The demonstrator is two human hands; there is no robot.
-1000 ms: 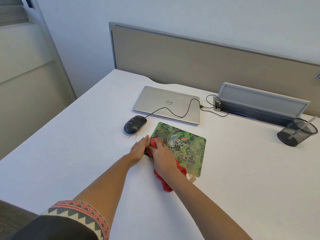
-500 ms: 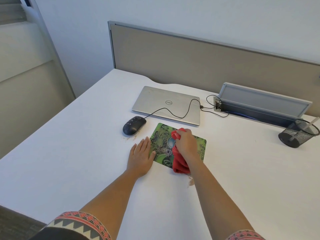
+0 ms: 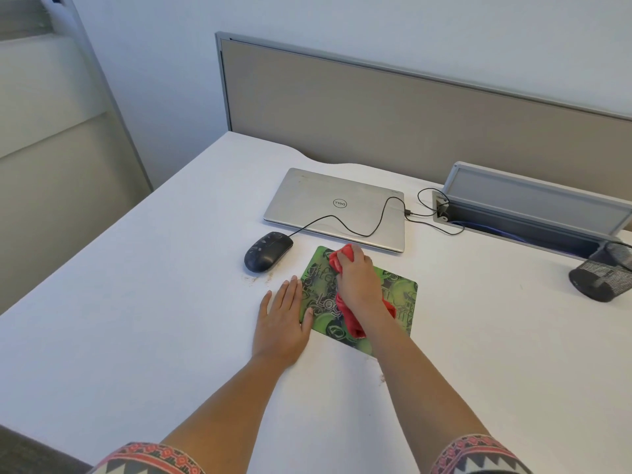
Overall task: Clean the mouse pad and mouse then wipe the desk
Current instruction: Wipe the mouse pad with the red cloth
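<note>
Red cloth (image 3: 343, 258) is bunched in the grip of the right hand (image 3: 359, 285). The fingers curl round it and press it down onto the green mouse pad (image 3: 402, 292). A tail of the cloth trails back under the wrist toward the pad's near edge.

The left hand (image 3: 282, 323) has no grip on anything. It lies flat on the white worktop (image 3: 136, 302), fingers straight and close together, its thumb touching the pad's left edge.

The pad lies flat near the middle of the worktop, slightly skewed, its printed lettering partly covered by cloth and hand. Just beyond its far left corner sits the dark mouse (image 3: 267, 252), off the pad, with brownish crumbs (image 3: 260, 277) scattered on the worktop beside it.

A black cable (image 3: 342, 223) runs from the mouse across the lid of a closed silver laptop (image 3: 318, 196) toward an open cable tray (image 3: 513, 220) at the back. A black mesh cup (image 3: 600, 278) stands at the far right edge of the view, well apart from the pad.
</note>
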